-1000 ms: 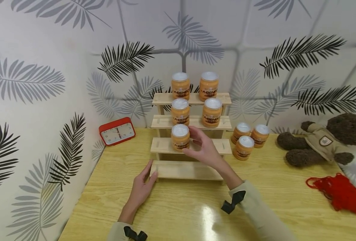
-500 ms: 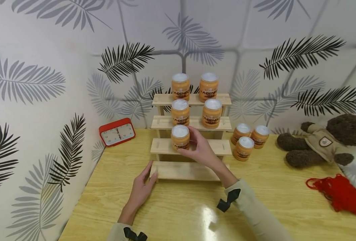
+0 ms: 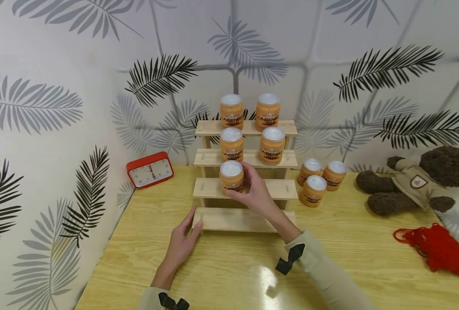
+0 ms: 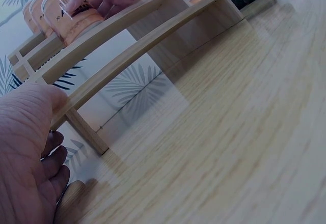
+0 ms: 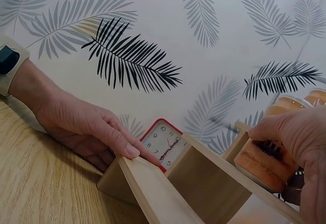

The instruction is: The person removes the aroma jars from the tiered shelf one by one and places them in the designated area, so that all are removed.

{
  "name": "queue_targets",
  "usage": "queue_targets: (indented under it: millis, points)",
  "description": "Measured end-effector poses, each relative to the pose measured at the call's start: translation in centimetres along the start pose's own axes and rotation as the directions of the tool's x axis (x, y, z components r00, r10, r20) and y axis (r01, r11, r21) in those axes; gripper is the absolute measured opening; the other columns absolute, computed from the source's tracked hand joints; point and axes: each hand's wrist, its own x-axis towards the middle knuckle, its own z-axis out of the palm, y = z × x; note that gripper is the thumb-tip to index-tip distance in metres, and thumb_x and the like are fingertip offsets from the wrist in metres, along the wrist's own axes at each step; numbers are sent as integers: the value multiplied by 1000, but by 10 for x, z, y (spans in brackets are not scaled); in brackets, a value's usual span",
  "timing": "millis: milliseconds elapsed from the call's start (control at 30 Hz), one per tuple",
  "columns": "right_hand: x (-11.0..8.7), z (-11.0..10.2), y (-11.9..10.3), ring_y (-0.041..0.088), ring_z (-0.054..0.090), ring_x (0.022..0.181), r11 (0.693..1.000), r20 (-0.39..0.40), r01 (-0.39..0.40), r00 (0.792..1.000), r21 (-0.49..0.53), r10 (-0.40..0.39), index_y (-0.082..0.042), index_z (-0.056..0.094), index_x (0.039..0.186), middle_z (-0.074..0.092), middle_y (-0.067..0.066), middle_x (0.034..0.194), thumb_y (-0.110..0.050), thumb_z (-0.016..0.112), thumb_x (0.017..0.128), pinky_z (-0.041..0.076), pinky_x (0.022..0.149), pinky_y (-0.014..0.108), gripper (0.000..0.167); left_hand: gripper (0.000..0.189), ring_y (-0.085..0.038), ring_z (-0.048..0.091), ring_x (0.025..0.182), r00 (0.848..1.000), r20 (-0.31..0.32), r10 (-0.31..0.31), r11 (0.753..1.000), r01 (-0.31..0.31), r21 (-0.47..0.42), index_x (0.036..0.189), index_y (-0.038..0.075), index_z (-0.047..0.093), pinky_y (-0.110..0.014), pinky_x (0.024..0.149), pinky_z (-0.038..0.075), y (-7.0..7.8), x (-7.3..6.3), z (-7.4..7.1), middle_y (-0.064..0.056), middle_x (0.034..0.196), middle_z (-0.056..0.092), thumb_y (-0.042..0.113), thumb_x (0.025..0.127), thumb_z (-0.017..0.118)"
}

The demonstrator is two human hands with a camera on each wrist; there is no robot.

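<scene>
On a stepped wooden display shelf [image 3: 238, 219], orange jars with silver lids stand in tiers. My right hand [image 3: 255, 193] holds one jar [image 3: 231, 177] at the left part of the second step from the bottom, thumb in front and fingers round its right side. In the right wrist view the thumb lies across the label of that jar [image 5: 262, 165]. My left hand [image 3: 182, 241] grips the left end of the lowest step, thumb on top. In the left wrist view its fingers [image 4: 55, 168] curl beneath the board's end.
Two jars [image 3: 273, 146] [image 3: 231, 145] stand one tier up, two more [image 3: 268, 113] on the top tier. Several spare jars [image 3: 313, 191] cluster right of the shelf. A red clock [image 3: 150, 169] is at left; a teddy bear [image 3: 415, 183] and red yarn [image 3: 438, 249] lie at right.
My right hand has shifted slightly left and its thumb has come further round the front of the jar. The jar and my left hand have stayed in place.
</scene>
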Motion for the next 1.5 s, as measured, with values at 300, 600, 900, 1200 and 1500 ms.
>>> queue_targets:
  millis: [300,600,900,1200,1500]
  points:
    - [1,4,12,34,55,135,999,-37,47,998,0,-47,-5,36,157,54,20,147,-4,86,87,47,111,54,86,61,-23,40,148,1000,2,7,1000,-7,-1,162,5,38,-10,113,32,-1,0,0,-10,163,42,22,108,62]
    - [1,5,14,29,62,126,998,-84,34,996,-48,-38,-6,43,153,61,15,142,-9,89,85,53,103,50,83,61,-24,40,148,1000,3,6,1000,-6,-6,161,4,38,-10,113,32,0,-1,-1,-11,162,42,20,108,62]
    - [0,6,15,27,65,123,997,-128,-11,992,-71,2,-6,51,149,66,13,138,-15,93,81,55,101,47,80,61,-25,40,149,1000,11,15,1000,-15,-13,162,4,37,-11,114,32,-1,-1,-1,-13,163,41,21,108,61]
    - [-3,7,14,25,67,118,998,-172,5,985,-57,-15,-7,58,145,69,11,133,-13,95,77,57,97,40,77,60,-24,40,149,999,0,36,999,-35,-25,161,4,38,-12,114,31,-4,0,-1,-15,163,41,20,108,61]
    - [-9,4,12,24,69,115,1000,-218,4,976,-17,-8,-8,62,143,71,11,130,-13,96,75,58,94,36,77,60,-24,38,150,1000,7,25,999,-25,-27,161,3,37,-11,114,30,-2,-1,-1,-15,164,39,19,108,61]
